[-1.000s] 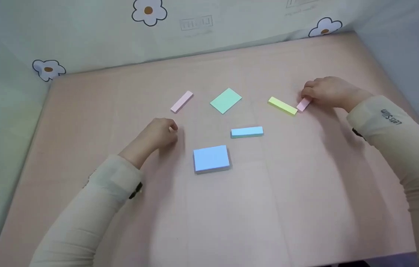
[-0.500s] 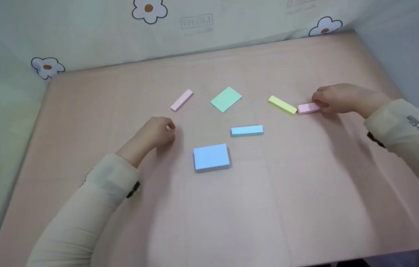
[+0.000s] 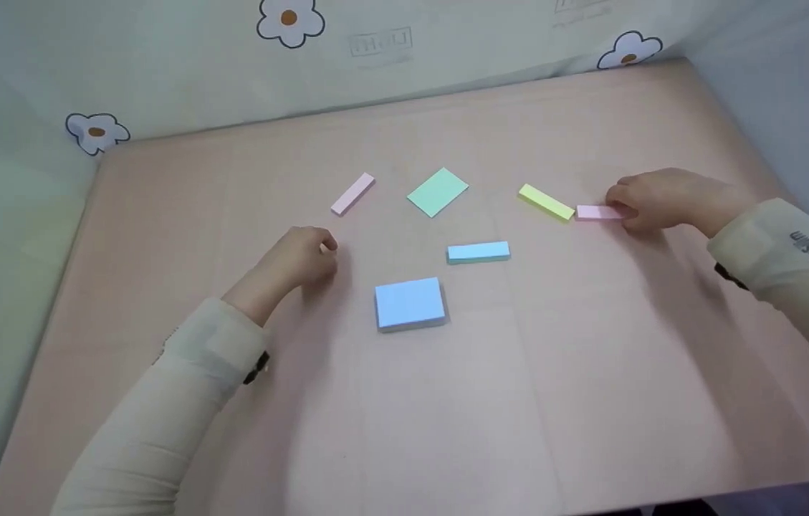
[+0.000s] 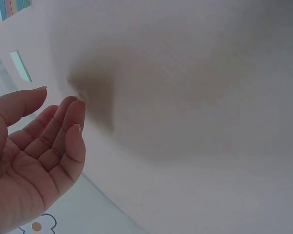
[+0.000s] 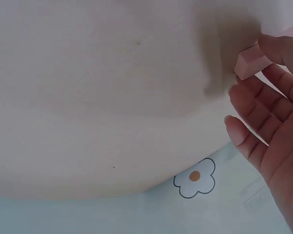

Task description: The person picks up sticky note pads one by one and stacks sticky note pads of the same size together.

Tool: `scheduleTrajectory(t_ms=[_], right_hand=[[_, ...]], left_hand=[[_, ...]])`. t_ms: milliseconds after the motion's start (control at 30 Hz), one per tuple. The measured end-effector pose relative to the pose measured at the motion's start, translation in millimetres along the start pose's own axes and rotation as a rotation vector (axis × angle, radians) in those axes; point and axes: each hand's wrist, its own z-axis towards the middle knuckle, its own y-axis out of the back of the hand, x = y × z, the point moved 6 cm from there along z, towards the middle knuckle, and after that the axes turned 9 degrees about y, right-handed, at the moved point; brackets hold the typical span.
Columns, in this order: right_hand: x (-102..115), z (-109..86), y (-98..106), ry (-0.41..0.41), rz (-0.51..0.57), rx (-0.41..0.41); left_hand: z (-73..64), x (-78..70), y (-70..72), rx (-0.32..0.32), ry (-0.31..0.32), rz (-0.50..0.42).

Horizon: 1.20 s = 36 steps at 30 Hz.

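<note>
Between thumb and fingers, my right hand pinches the right end of a narrow pink sticky-note pad. That pad lies crosswise on the table, its left end close against the lower end of a narrow yellow pad. In the right wrist view, the pink pad's end sticks out below the thumb. My left hand hovers with loosely curled fingers and holds nothing; its palm shows bare in the left wrist view. Nearest to it is another narrow pink pad, set diagonally beyond the fingertips.
A green rectangular note lies at the back middle. In front are a narrow blue pad with a green underside and a thick blue block of notes. Flower-patterned cloth walls the pink tabletop at back and sides.
My right hand has moved right and nearer, swinging the pink pad from a diagonal to nearly level beside the yellow pad's end. The left hand has hardly moved.
</note>
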Motion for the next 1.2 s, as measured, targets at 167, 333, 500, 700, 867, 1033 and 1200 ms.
scheduleTrajectory(t_ms=[167, 333, 500, 700, 867, 1033, 1200], right_hand=[[-1.1, -1.5, -0.9, 0.037, -0.004, -0.040], [0.2, -1.0, -0.1, -0.006, 0.049, -0.031], [5.0, -5.2, 10.9, -0.053, 0.068, -0.036], [20.9, -8.2, 33.3, -0.050, -0.020, -0.055], [37.6, -9.2, 54.0, -0.020, -0.117, -0.114], [47.1, -11.8, 71.6, 0.001, -0.186, -0.142], [51.7, -13.1, 82.2, 0.025, -0.181, -0.182]], left_hand=[[-0.3, -0.4, 0.3, 0.003, -0.032, 0.005], [-3.5, -3.4, 6.9, 0.004, -0.033, -0.041], [-7.6, -5.0, 16.9, -0.018, -0.057, -0.079], [-11.5, -8.6, 18.1, -0.014, -0.069, -0.080], [-10.9, -14.6, 16.1, -0.013, -0.066, -0.094], [-12.0, -21.0, 15.8, -0.017, -0.084, -0.095], [-12.7, -24.2, 15.5, -0.027, -0.102, -0.080]])
